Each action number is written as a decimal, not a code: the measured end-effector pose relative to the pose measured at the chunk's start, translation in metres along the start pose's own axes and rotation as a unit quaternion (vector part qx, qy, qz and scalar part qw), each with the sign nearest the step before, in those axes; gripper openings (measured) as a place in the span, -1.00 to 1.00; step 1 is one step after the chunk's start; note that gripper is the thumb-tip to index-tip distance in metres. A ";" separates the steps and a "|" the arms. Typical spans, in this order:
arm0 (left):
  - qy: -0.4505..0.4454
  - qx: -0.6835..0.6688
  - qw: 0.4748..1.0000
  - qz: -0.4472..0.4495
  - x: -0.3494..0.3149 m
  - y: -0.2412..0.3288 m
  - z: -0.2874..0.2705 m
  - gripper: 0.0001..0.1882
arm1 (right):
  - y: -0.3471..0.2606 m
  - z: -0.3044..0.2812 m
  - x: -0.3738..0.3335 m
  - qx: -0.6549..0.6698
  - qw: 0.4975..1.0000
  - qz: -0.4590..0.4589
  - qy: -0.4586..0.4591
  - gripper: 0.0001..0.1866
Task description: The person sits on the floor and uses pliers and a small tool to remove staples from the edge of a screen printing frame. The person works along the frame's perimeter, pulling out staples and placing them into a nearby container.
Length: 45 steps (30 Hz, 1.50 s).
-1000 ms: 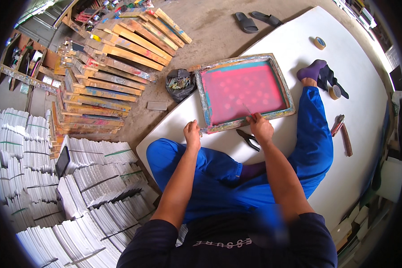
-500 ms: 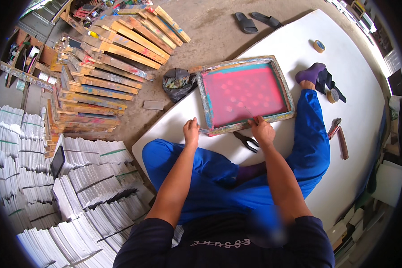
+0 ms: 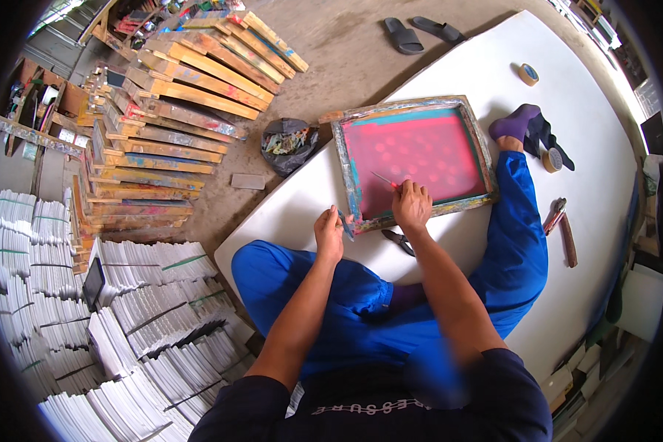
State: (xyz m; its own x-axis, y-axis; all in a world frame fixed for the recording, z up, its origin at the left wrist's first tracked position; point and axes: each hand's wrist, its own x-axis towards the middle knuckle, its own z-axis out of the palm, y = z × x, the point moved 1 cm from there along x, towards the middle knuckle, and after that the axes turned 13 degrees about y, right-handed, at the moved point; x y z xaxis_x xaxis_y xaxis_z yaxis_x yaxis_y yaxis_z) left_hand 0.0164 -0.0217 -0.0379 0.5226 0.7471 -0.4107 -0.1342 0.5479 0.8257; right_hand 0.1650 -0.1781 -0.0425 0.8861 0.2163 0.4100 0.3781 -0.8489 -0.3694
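A paint-stained screen-printing frame (image 3: 480, 147) with pink mesh (image 3: 427, 151) lies in front of me on a white board. My right hand (image 3: 412, 205) is over the frame's near side, closed on a red-handled screwdriver (image 3: 384, 179); its thin shaft points up and left across the mesh. At the near left corner, my left hand (image 3: 328, 234) pinches a thin blue-grey strip-like tool (image 3: 345, 224), whose exact kind I cannot make out. Partly hidden by my right forearm, a black-handled tool (image 3: 397, 240) rests between the frame and my legs.
The white board (image 3: 567, 302) carries two tape rolls (image 3: 527, 74), red-handled pliers (image 3: 554, 216) and a brown stick-like handle (image 3: 569, 241). Left are several wooden frames (image 3: 166, 158), stacked white sheets (image 3: 147, 283) and a black bag (image 3: 289, 147). Slippers (image 3: 404, 35) lie beyond.
My right hand has moved left and up over the mesh, swinging the screwdriver's tip leftward. My left hand has shifted right and slightly nearer to me, and its strip-like tool now points differently.
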 end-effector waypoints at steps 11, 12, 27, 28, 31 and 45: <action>0.007 -0.211 0.951 -0.227 0.000 0.022 -0.012 -0.56 | -0.001 0.002 -0.003 -0.052 0.995 0.038 -0.080 -0.74; -0.009 -0.210 0.961 -0.177 0.001 0.048 -0.024 -0.56 | -0.002 0.000 -0.004 -0.059 0.995 0.035 -0.076 -0.74; 0.025 0.164 0.984 0.061 0.020 0.096 -0.025 -0.67 | -0.001 0.004 -0.005 -0.052 0.999 -0.003 -0.008 -0.80; 0.036 0.172 0.981 0.080 0.027 0.100 -0.021 -0.69 | -0.002 0.001 -0.006 -0.041 0.999 -0.001 -0.014 -0.81; 0.045 0.370 0.913 0.168 0.061 0.124 -0.011 -0.68 | 0.000 -0.001 -0.006 -0.009 1.000 0.014 -0.012 -0.79; -0.159 0.720 0.506 0.448 0.195 0.167 0.055 -0.87 | 0.009 0.004 -0.012 0.036 0.999 0.006 0.024 -0.75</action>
State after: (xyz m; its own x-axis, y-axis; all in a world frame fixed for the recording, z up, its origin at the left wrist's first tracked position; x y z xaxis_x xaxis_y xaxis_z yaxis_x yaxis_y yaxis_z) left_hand 0.1423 0.1949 0.0414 0.9346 0.2295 0.2717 0.1957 -0.9697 0.1460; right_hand 0.1592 -0.1860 -0.0538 0.8778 0.1809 0.4436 0.3868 -0.8141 -0.4332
